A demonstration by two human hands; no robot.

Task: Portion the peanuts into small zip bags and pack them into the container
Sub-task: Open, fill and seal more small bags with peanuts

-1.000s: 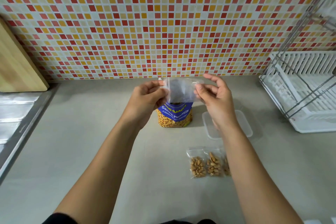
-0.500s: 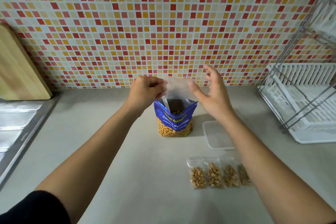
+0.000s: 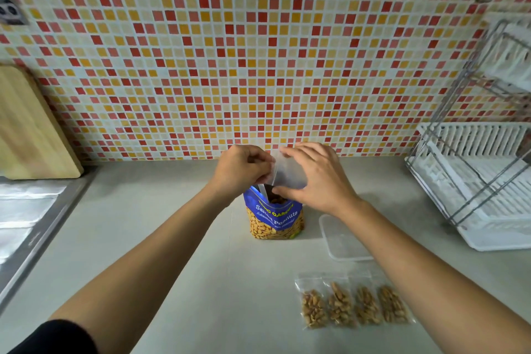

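Observation:
A blue peanut bag (image 3: 275, 217) stands open on the grey counter, with a white spoon handle (image 3: 263, 192) sticking out of it. Just above its mouth I hold an empty clear zip bag (image 3: 287, 171). My left hand (image 3: 243, 168) pinches its left edge. My right hand (image 3: 316, 178) grips its right side, thumb underneath. Several filled zip bags of peanuts (image 3: 354, 304) lie in a row at the front right. A clear plastic container (image 3: 342, 237) sits to the right of the peanut bag, partly hidden by my right forearm.
A white dish rack (image 3: 474, 181) with a wire frame stands at the right. A wooden cutting board (image 3: 31, 129) leans on the tiled wall at the left, above a steel sink drainer (image 3: 26, 210).
The camera tilted up, so everything sits lower in view. My hands brought the empty zip bag down closer to the peanut bag's mouth, and my right hand closed onto the bag.

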